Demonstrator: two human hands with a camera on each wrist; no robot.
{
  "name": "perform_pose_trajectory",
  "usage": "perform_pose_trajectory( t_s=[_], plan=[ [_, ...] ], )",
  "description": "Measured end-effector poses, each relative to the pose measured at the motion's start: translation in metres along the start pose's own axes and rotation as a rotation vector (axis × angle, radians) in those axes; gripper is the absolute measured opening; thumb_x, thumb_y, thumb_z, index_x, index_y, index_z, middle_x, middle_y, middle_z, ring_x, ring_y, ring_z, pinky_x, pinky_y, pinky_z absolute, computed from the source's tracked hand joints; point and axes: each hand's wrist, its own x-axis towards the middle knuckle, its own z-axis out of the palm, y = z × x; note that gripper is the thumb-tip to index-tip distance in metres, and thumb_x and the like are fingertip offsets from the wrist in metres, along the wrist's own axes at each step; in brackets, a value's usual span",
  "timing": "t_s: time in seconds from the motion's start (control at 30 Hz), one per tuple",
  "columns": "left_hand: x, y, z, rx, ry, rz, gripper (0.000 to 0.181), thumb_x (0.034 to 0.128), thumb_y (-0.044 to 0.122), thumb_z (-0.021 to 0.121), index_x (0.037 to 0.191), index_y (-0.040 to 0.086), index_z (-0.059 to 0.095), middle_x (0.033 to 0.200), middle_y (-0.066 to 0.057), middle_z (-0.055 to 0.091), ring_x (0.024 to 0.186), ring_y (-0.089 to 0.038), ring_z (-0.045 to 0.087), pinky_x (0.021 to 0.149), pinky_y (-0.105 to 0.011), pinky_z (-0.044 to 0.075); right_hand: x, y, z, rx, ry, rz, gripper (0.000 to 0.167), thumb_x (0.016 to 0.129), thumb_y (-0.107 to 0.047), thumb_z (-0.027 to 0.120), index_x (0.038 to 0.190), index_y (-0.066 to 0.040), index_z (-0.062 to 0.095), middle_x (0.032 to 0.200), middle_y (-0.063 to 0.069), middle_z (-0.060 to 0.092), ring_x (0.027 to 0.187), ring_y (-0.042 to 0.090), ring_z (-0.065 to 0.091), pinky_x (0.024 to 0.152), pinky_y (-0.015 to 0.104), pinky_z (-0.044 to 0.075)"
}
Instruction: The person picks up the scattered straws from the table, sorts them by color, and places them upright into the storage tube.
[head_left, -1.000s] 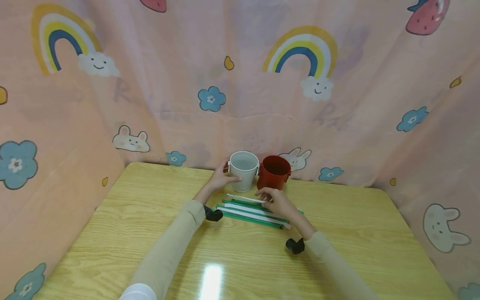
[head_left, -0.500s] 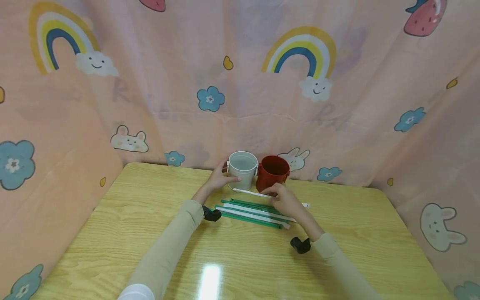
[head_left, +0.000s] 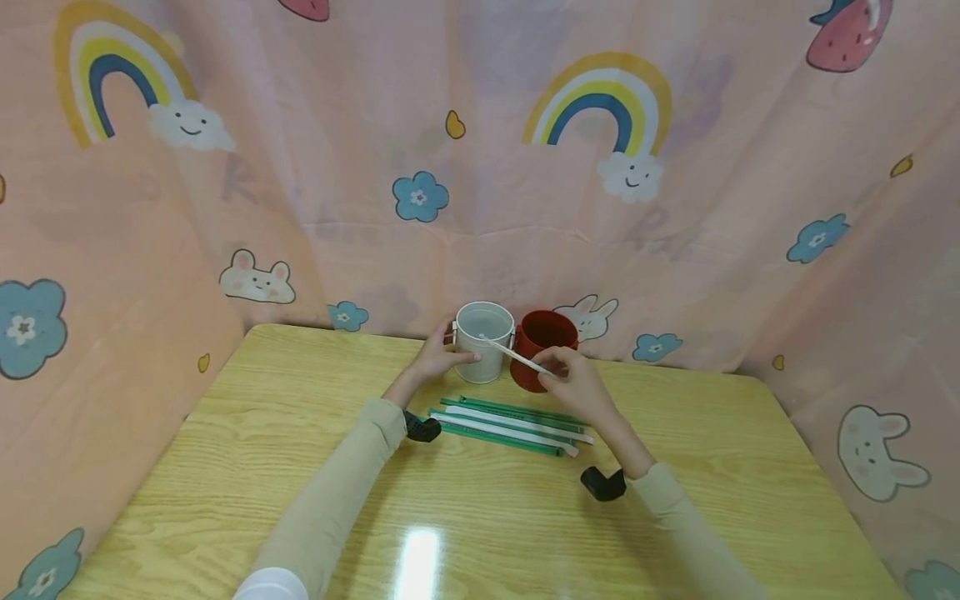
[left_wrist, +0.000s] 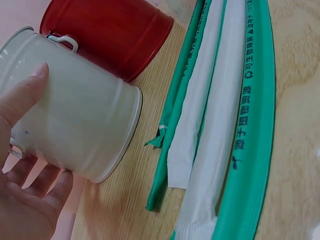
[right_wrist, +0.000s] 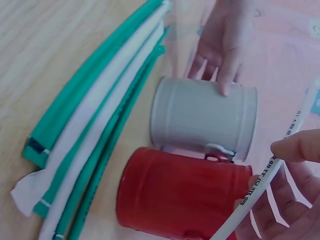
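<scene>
My left hand (head_left: 435, 357) holds a small white metal bucket (head_left: 487, 368), thumb on its near side and fingers around the left. A white paper-wrapped straw (head_left: 519, 357) with dark print is pinched between the thumb and fingers of my right hand (head_left: 581, 387). It slants up to the left, its far tip at the white bucket's rim. Beside the white bucket stands a red bucket (head_left: 527, 381), partly behind my right hand. In front of both lie several wrapped straws side by side, among them a green one (left_wrist: 255, 125) and a white one (left_wrist: 225, 110).
The wooden table (head_left: 300, 392) runs up to a pink patterned curtain (head_left: 337, 250) close behind the buckets and along both sides. Black wrist pieces (head_left: 423, 427) hang below the forearms near the straws.
My right hand has picked the white-wrapped straw off the row, raised it and tilted its far end up to the white bucket's rim. My left hand stays on the bucket.
</scene>
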Motion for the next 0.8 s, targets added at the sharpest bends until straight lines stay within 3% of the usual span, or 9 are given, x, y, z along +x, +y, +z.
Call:
perform_pose_trajectory(
  t_s=[0.3, 0.57, 0.8],
  plan=[
    [0.0, 0.0, -0.001, 0.007, -0.003, -0.017, 0.086, 0.082, 0.008, 0.075, 0.151, 0.01, 0.023, 0.147, -0.017, 0.036, 0.134, -0.038, 0.037, 0.109, -0.052, 0.037, 0.008, -0.011, -0.006, 0.054, 0.068, -0.044, 0.016, 0.088, -0.004, 0.066, 0.104, -0.003, 0.065, 0.09, 0.013, 0.066, 0.08, 0.022, 0.056, 0.069, 0.022, 0.049],
    [-0.004, 0.002, -0.002, -0.014, -0.014, -0.043, 0.086, 0.0823, 0.008, 0.075, 0.151, 0.008, 0.023, 0.148, -0.018, 0.035, 0.135, -0.038, 0.035, 0.11, -0.052, 0.036, 0.018, -0.024, -0.008, 0.123, 0.099, -0.025, 0.021, 0.09, -0.01, 0.067, 0.11, -0.005, 0.064, 0.098, 0.014, 0.065, 0.087, 0.024, 0.059, 0.073, 0.022, 0.05],
    [-0.001, 0.0, -0.002, -0.007, -0.022, -0.031, 0.086, 0.083, 0.011, 0.075, 0.151, 0.009, 0.022, 0.149, -0.017, 0.033, 0.136, -0.038, 0.034, 0.11, -0.052, 0.036, 0.031, -0.034, -0.008, 0.148, 0.157, -0.025, 0.024, 0.091, -0.015, 0.067, 0.112, -0.004, 0.065, 0.099, 0.016, 0.067, 0.088, 0.025, 0.062, 0.073, 0.017, 0.05]
  ],
)
